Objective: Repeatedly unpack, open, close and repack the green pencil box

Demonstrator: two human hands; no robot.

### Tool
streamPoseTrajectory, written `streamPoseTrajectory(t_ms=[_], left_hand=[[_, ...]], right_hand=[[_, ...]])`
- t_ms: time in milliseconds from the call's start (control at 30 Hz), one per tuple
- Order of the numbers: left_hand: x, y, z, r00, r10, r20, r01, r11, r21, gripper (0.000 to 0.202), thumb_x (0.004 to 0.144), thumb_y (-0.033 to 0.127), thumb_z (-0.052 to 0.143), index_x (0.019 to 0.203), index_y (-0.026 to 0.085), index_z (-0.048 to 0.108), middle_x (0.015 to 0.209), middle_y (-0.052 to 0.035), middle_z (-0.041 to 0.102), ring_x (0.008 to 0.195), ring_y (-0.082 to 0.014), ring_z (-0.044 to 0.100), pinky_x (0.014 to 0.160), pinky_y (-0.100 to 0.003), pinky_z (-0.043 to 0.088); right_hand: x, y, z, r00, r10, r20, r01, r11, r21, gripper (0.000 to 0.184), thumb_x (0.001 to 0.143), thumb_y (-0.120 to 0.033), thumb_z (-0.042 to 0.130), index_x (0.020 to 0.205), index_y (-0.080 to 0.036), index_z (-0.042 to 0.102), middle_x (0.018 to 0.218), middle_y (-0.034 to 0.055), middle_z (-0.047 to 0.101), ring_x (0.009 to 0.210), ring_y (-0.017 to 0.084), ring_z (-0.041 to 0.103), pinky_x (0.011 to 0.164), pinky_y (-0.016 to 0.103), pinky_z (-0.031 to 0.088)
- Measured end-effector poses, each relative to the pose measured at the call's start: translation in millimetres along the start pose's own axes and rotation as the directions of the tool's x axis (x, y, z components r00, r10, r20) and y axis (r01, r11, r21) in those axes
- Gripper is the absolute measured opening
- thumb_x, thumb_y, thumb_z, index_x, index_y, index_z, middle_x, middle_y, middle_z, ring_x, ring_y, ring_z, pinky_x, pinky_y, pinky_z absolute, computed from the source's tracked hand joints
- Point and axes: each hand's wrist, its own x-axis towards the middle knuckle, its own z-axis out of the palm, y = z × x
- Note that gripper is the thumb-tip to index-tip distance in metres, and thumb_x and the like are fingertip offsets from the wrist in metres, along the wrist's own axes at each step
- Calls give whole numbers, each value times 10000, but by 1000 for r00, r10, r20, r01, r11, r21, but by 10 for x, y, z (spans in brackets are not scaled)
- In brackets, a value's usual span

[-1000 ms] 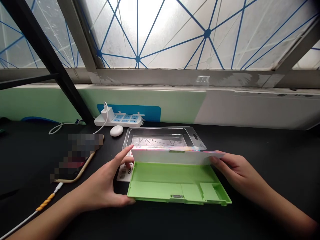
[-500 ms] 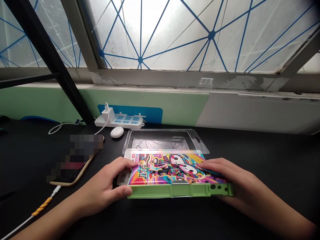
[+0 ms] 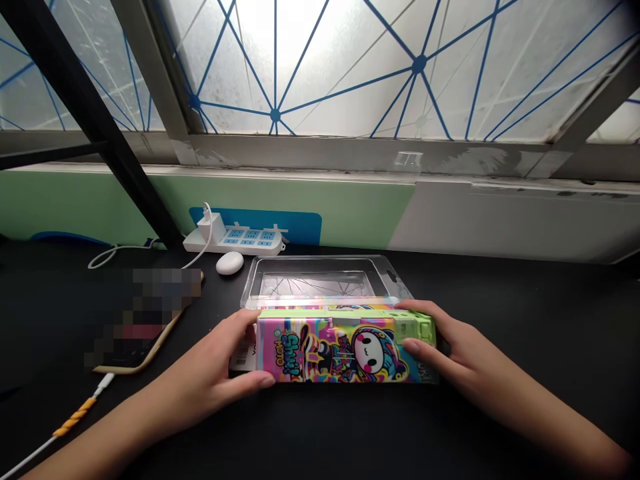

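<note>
Between my two hands a pencil case [image 3: 320, 350] stands tilted up on its long side, its colourful cartoon cover facing me and its light green edge on top. My left hand [image 3: 225, 357] grips the left end, thumb low on the cover and fingers behind. At the other end, my right hand [image 3: 445, 333] holds the green corner, thumb in front and fingers over the top. Just behind lies a clear plastic packaging shell [image 3: 320, 267], with a printed card partly showing at its near edge. The pencil case hides much of that card.
A phone [image 3: 145, 333] with a white charging cable [image 3: 75, 420] lies at the left. Farther back are a white rounded case [image 3: 230, 263] and a power strip [image 3: 250, 241] by the wall. A black slanted post [image 3: 95, 127] rises at the left, before the window.
The pencil case has turned from lying nearly flat, green side towards me, to standing up with its cartoon cover facing me. My right hand has shifted left with it, thumb now in front.
</note>
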Motion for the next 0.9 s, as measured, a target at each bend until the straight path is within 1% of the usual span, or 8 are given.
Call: streamPoseTrajectory(t_ms=[133,267,367,467,600,700,800,900], left_hand=[[-3,-26,23,1000,-8,7,8,1000,-4,634,927,488,690,1489,317,452,1493,-78,557,1332,-295,573,1094,-406,508],[0,-57,51,996,-25,-86,30,998,56,542,903,559,686,1370,300,598,1468,-85,561,1313,-322,562,1096,-433,490],[-1,-59,60,994,-3,-112,12,997,75,481,885,594,693,1255,286,676,1396,-93,606,1279,-331,574,1077,-421,487],[-9,-52,61,992,-8,-125,14,999,42,530,864,593,721,1279,275,636,1363,-102,616,1240,-320,591,1047,-416,499],[-18,-83,63,988,-93,-122,93,996,-6,743,761,577,824,1363,283,504,1201,-67,648,1072,-272,658,918,-379,555],[-16,-121,64,992,-68,-104,67,998,-7,785,754,533,840,1383,293,437,1191,-55,628,1041,-254,667,907,-378,553],[-11,-132,59,995,-57,-86,58,998,10,763,781,474,827,1396,307,408,1160,-46,616,1035,-249,665,913,-390,547],[-4,-112,38,995,-40,-88,40,999,-4,818,762,462,847,1415,307,380,1218,-67,620,1071,-252,657,956,-407,535]], right_hand=[[2,-26,25,998,56,19,-55,997,-53,533,977,-646,494,1393,-314,469,1252,64,720,1059,289,708,862,384,578],[33,7,64,997,66,-38,-72,980,-184,533,969,-674,466,1340,-299,552,1236,74,718,1078,314,688,880,418,565],[49,54,80,997,-24,-68,3,956,-292,510,980,-652,458,1294,-289,631,1244,90,684,1095,309,667,910,430,553],[64,89,92,984,-142,-108,89,915,-393,492,1002,-615,441,1270,-275,673,1156,109,668,1010,286,670,857,426,561],[87,54,130,894,-404,-194,219,771,-597,411,1022,-529,456,1166,-249,720,1117,127,668,973,291,650,812,435,534],[101,-76,215,828,-548,-124,295,612,-734,315,1035,-335,446,1172,-205,697,1132,140,693,953,297,650,765,431,499],[145,-289,369,822,-568,-41,339,546,-766,346,994,-153,408,1251,-145,640,1157,160,708,971,305,654,760,431,486],[237,-510,543,845,-535,-27,366,613,-700,316,1021,-187,394,1221,-152,637,1135,153,704,990,297,646,801,437,493]])
